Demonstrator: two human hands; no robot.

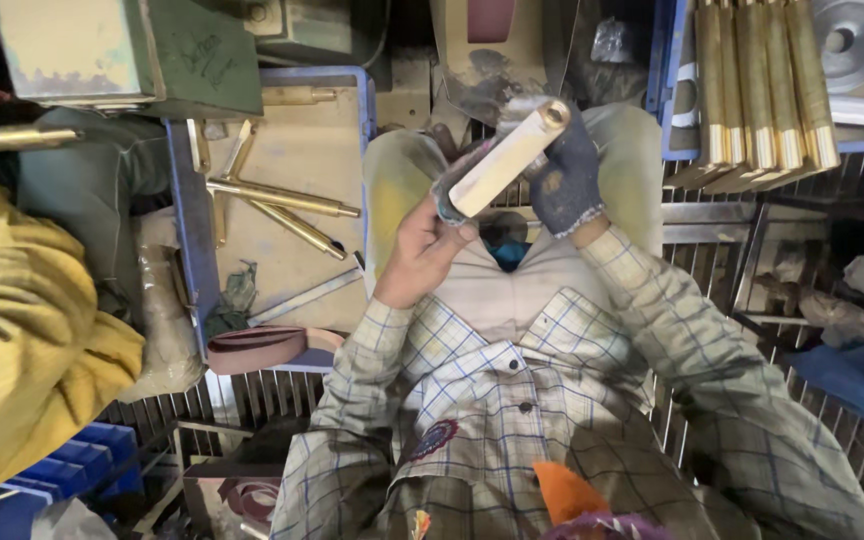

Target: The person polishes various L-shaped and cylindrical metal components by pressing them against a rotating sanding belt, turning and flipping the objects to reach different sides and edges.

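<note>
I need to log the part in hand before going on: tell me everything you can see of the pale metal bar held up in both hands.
The pale brass-coloured metal bar is a short, straight, flat-faced piece with a dull, matte face and a rounded, shinier yellow end at its upper right. It slants from lower left to upper right above the lap. The bare left hand grips its lower end; the right hand, in a dark knitted glove, holds the upper end from behind.
</note>
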